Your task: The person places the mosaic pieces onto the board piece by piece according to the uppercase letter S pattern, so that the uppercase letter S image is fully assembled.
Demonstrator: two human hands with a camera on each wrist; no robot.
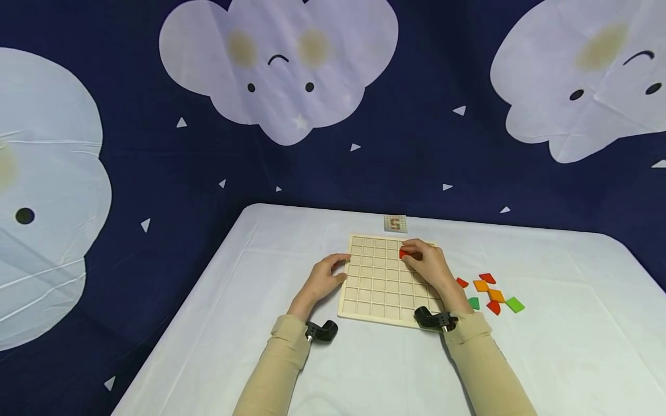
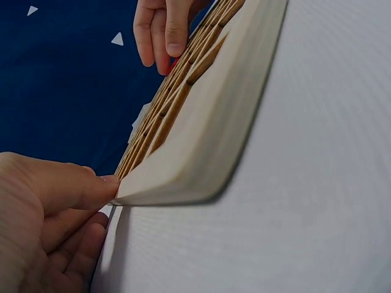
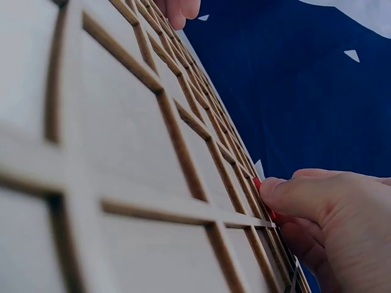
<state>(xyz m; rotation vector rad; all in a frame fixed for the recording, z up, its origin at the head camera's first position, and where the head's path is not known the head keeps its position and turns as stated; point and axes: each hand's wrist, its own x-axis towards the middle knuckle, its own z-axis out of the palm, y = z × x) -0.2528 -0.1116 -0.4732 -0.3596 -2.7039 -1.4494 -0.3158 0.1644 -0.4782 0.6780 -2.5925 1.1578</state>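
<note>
In the head view a pale wooden grid board (image 1: 364, 314) lies on the table. My right hand (image 1: 428, 264) is over its upper right part, pinching a small red piece (image 1: 402, 253) between thumb and fingers. The right wrist view shows that red piece (image 3: 256, 182) low against the grid, mostly hidden by the fingers. My left hand (image 1: 322, 280) rests at the board's left edge, its fingertips touching the rim with thumb and forefinger spread apart. In the left wrist view a fingertip of the left hand (image 2: 55, 195) meets the board's rim (image 2: 201, 165).
Right of the board lie several loose pieces: red (image 1: 487, 278), orange (image 1: 481, 286), a dark green one (image 1: 473, 303) and a light green one (image 1: 515, 304). A small pattern card (image 1: 395, 223) lies beyond the far edge. A dark blue cloud-printed cloth (image 1: 312, 173) hangs behind the white table (image 1: 572, 346).
</note>
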